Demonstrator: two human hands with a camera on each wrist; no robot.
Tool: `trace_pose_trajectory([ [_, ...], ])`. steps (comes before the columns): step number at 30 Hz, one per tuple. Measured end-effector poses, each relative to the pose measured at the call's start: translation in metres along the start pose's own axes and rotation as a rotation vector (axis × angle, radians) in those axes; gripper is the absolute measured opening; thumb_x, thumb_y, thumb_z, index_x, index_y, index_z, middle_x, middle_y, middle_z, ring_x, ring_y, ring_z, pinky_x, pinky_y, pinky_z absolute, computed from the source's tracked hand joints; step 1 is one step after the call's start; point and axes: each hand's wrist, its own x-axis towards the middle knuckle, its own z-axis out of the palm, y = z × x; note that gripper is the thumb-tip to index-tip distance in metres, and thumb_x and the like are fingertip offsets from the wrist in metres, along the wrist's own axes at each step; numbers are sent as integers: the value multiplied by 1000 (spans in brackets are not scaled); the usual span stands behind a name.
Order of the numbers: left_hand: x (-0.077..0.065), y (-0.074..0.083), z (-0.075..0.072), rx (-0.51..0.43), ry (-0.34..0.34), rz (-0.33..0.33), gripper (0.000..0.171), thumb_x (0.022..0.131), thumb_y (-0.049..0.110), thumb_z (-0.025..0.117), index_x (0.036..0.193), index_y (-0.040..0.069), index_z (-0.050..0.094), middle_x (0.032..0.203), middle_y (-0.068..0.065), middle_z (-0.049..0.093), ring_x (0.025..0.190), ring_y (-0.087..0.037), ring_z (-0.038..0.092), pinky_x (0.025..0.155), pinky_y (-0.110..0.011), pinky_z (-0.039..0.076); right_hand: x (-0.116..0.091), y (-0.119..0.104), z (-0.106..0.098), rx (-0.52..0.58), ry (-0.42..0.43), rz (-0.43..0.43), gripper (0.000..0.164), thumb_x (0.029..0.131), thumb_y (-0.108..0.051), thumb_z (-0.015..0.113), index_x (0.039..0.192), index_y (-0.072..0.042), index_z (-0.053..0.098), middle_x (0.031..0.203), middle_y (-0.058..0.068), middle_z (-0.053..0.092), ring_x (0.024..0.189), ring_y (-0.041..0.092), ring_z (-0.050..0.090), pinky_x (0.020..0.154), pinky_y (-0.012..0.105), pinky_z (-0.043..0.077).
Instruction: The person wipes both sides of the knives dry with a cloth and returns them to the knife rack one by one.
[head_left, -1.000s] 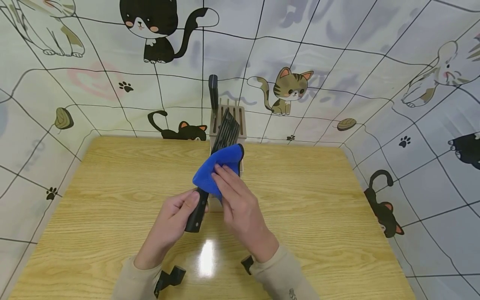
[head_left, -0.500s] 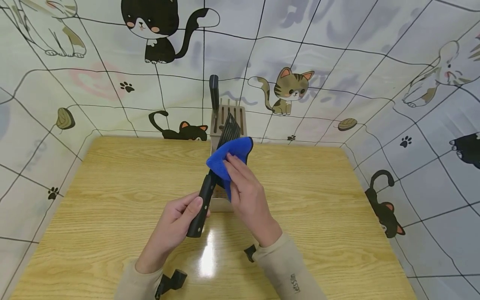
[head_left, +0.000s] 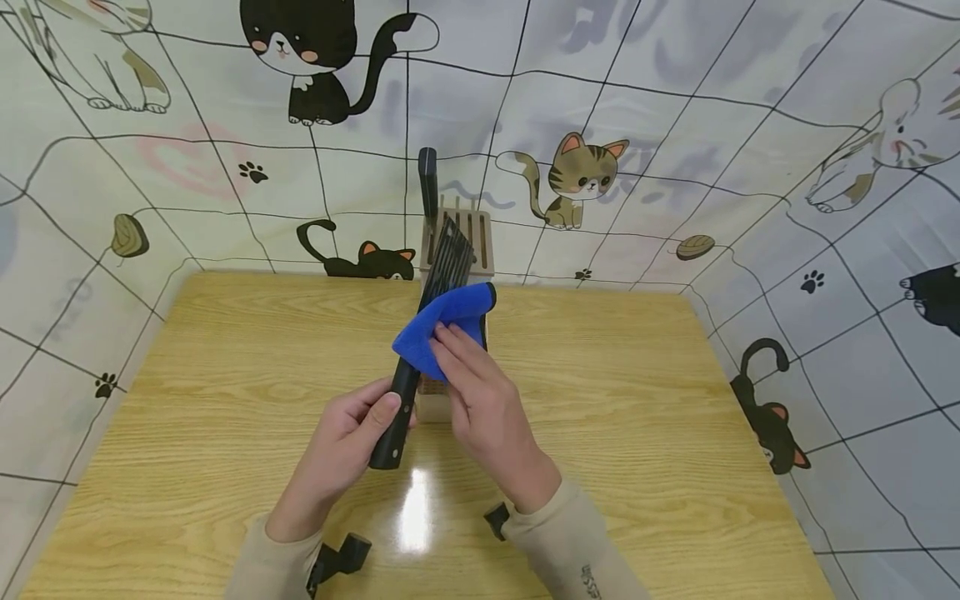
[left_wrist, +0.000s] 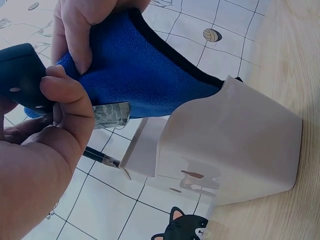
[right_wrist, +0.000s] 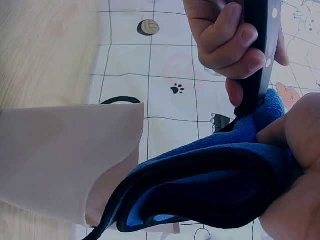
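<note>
In the head view my left hand [head_left: 341, 446] grips the black riveted handle of a kitchen knife [head_left: 388, 442], thumb on top. Its broad, dark-streaked blade tilts up and away, above a pale knife block. My right hand [head_left: 487, 412] pinches a blue cloth [head_left: 450, 321] with black edging against the blade, fingers laid over the cloth. Much of the blade is hidden under it. The left wrist view shows a shiny strip of the blade [left_wrist: 112, 115] below the cloth. In the right wrist view the cloth [right_wrist: 210, 175] hangs in a fold.
Behind the knife, the slotted knife block [head_left: 442, 410] stands on the wooden table [head_left: 637, 417]. Another black-handled knife [head_left: 427, 179] stands upright in its left slot. A cat-patterned sheet [head_left: 465, 100] encloses the back and sides.
The cloth and right hand first shifted up and right along the blade, then came back down and left. The knife swung slightly with them; the left hand kept its grip.
</note>
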Motion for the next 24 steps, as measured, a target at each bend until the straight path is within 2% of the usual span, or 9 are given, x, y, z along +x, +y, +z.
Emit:
trace_pose_trajectory([
  [3,0,0,0,9,-6,-6,31,104,10,44,126,-8,57,89,-18,65,79,-18,64,69,-30,55,-1,0,0,8,1,1,34,92,9,54,125,3,62,134,17,58,128,31,52,107,36,39],
  [6,1,1,-1,11,-17,0,30,104,10,45,125,-7,58,87,-21,64,78,-19,63,68,-31,55,-1,0,0,7,7,3,35,91,10,54,125,3,62,133,17,58,127,31,52,107,37,40],
  [13,1,0,-2,18,-38,37,27,103,8,44,122,-2,61,83,-18,62,71,-18,60,61,-32,53,1,1,-1,3,-2,43,35,93,8,53,127,3,61,136,16,56,130,28,50,109,35,37],
  [19,-1,1,-4,12,-43,53,26,104,7,43,121,-1,61,84,-22,60,71,-20,60,60,-33,53,6,6,-1,8,-10,59,35,94,7,51,128,2,60,137,16,55,131,27,50,109,34,36],
  [24,-4,1,-5,10,-46,70,24,103,5,43,116,-2,62,82,-18,60,67,-18,59,57,-33,52,12,13,-2,17,-2,63,37,93,8,51,129,3,59,137,17,55,130,28,50,108,35,38],
])
